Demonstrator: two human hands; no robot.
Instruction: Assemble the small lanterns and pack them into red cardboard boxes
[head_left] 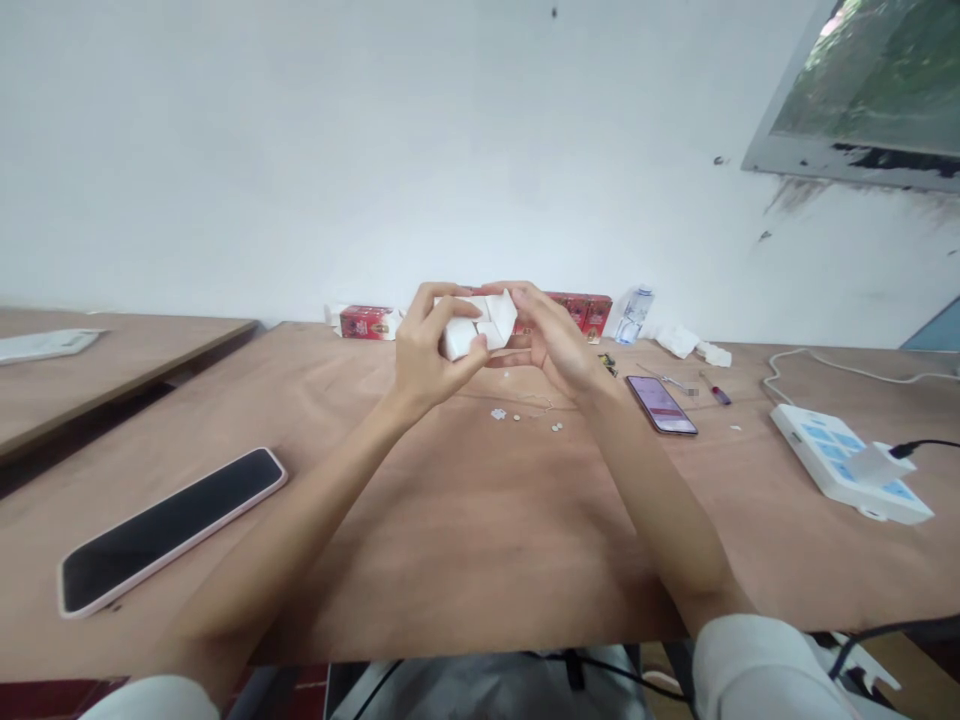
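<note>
Both my hands are raised above the middle of the wooden table point(465, 520), holding a small white folded paper box point(480, 322) between them. My left hand point(427, 345) pinches the box's left side with fingers curled over its top. Against the right side, my right hand point(551, 340) has its fingers wrapped over an open flap. Below the hands, a few tiny white bits point(517, 415) lie on the tabletop.
A pink-cased phone point(169, 530) lies face up at the near left. A second phone point(661, 404) lies right of centre. A white power strip point(851, 462) with cables sits far right. Red cartons point(367, 322) and a water bottle point(634, 314) line the wall. Another table point(112, 365) stands at left.
</note>
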